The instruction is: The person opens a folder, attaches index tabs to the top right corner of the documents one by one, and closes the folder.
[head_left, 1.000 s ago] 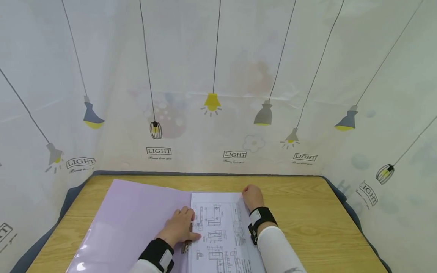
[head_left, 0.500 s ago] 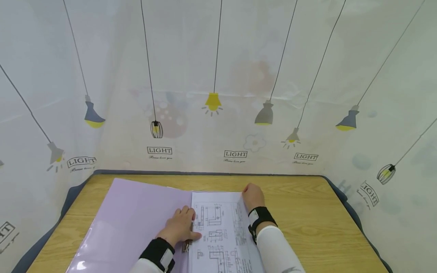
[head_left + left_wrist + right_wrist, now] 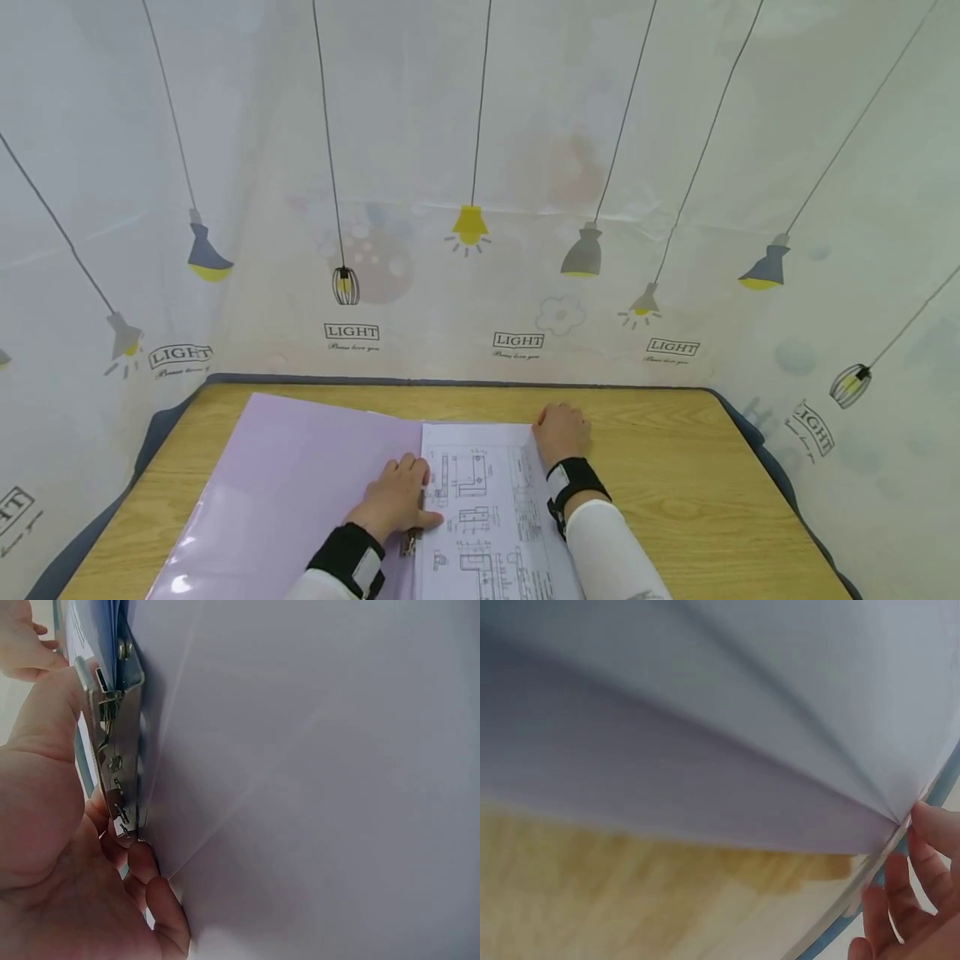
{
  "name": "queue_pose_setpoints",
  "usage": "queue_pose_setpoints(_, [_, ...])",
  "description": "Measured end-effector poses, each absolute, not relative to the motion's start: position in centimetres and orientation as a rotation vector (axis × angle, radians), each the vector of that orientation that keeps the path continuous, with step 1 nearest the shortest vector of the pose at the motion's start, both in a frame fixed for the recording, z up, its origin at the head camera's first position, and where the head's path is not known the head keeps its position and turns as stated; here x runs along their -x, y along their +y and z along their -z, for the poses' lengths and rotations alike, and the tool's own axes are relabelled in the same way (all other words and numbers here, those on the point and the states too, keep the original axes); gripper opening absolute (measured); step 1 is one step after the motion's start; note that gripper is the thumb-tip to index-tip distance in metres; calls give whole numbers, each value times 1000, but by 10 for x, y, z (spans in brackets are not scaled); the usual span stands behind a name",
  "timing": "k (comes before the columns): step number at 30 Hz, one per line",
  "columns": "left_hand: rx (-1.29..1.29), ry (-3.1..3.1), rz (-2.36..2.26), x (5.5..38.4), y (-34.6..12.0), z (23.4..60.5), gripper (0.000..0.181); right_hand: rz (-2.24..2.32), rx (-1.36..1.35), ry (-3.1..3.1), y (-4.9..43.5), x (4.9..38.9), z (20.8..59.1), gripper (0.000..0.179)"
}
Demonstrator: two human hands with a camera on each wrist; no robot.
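A pale purple folder (image 3: pixel 300 483) lies spread on the table, its left cover flat. White printed sheets (image 3: pixel 506 517) with technical drawings sit on its right side. At the spine is a metal lever clip (image 3: pixel 124 765), partly covered by my left hand (image 3: pixel 392 498). In the left wrist view, the thumb lies along the clip's plate while the fingers curl at its far end. My right hand (image 3: pixel 561 435) pinches the top right corner of the sheets between thumb and finger. The right wrist view has the sheets (image 3: pixel 810 690) bowed up above the folder's right cover (image 3: pixel 667 780).
The wooden table (image 3: pixel 675 500) extends to the right of the folder and behind it. Dark edging (image 3: pixel 450 382) runs along its back, against a wall covering (image 3: pixel 450 125) printed with hanging lamps. Black straps (image 3: pixel 347 558) circle both wrists.
My right hand's fingers have spread a little to the right, with the thumb side still at the sheets' corner. The left hand, folder and sheets stay in place.
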State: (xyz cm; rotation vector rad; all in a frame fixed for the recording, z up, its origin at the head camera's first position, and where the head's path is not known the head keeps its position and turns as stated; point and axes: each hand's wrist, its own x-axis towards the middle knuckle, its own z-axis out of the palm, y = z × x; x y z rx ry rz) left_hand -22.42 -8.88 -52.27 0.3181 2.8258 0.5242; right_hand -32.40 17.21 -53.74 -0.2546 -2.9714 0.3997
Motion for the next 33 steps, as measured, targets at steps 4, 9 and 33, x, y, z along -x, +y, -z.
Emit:
queue_pose_setpoints(4, [-313, 2820, -533, 224, -88, 522, 55, -438, 223, -2962, 174, 323, 539, 11])
queue_pose_setpoints(9, [-312, 2817, -546, 225, -86, 525, 54, -569, 190, -2959, 181, 317, 531, 8])
queue_pose_setpoints(33, [-315, 2835, -508, 224, -88, 522, 55, -324, -354, -3088, 214, 289, 526, 31])
